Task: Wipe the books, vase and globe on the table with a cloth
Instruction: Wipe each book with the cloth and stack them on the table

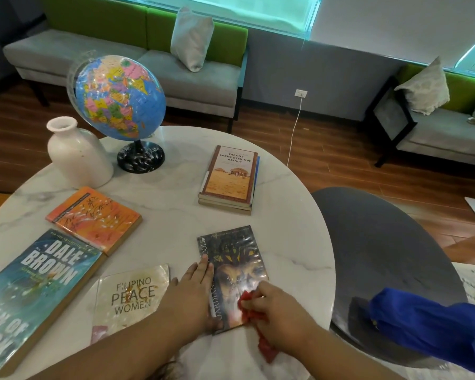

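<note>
A dark paperback (231, 259) lies near the front of the round marble table (291, 242). My left hand (189, 294) lies flat along its left edge, fingers straight. My right hand (277, 314) grips a red cloth (261, 333) and presses it on the book's lower right part. An orange book (93, 219), a blue Dale Brown book (36, 292) and a pale "Filipino Peace Women" book (129, 297) lie to the left. A stack of books (229, 178) sits farther back. The white vase (78, 153) and the globe (120, 101) stand at the back left.
A dark round chair seat (379, 259) stands right of the table. My blue sleeve (433, 325) hangs over it. Grey and green sofas (137, 61) with cushions line the far wall, and a white cable (295, 133) runs down to the wooden floor.
</note>
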`<act>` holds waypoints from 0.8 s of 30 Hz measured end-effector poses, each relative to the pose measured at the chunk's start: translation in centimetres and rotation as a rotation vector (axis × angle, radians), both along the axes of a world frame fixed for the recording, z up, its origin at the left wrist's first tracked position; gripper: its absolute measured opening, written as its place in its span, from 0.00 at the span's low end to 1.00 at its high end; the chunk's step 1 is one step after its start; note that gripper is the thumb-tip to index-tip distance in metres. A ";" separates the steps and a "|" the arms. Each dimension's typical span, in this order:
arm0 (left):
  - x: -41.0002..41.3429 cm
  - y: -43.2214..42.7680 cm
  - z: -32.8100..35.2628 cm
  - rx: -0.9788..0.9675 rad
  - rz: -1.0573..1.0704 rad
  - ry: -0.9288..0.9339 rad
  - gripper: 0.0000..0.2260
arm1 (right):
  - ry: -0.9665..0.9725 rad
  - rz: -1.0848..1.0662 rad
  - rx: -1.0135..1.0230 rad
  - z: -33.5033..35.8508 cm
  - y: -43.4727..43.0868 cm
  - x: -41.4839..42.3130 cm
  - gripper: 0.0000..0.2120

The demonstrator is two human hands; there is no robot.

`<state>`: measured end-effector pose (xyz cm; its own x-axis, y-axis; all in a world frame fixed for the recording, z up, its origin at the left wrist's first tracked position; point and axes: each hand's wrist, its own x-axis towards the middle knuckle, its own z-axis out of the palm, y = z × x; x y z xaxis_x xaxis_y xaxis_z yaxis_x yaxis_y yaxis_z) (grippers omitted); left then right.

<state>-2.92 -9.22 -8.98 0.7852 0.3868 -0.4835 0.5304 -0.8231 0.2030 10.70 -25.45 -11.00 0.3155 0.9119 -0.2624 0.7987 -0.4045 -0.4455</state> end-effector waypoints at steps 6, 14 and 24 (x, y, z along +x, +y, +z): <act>-0.1 0.1 -0.2 0.001 -0.014 0.001 0.55 | -0.074 0.128 0.037 0.2 0.7 -2.8 0.17; -0.1 0.1 -0.3 0.007 -0.004 -0.001 0.56 | -0.141 0.019 0.011 -0.5 1.2 -2.2 0.21; -0.2 0.1 -0.5 0.044 -0.018 -0.021 0.54 | -0.132 0.162 0.004 -1.0 2.5 -3.6 0.25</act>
<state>-3.11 -9.16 -9.48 0.8019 0.3933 -0.4498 0.5118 -0.8406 0.1774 7.07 -22.99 -12.05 0.1962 0.9544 -0.2250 0.9049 -0.2646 -0.3334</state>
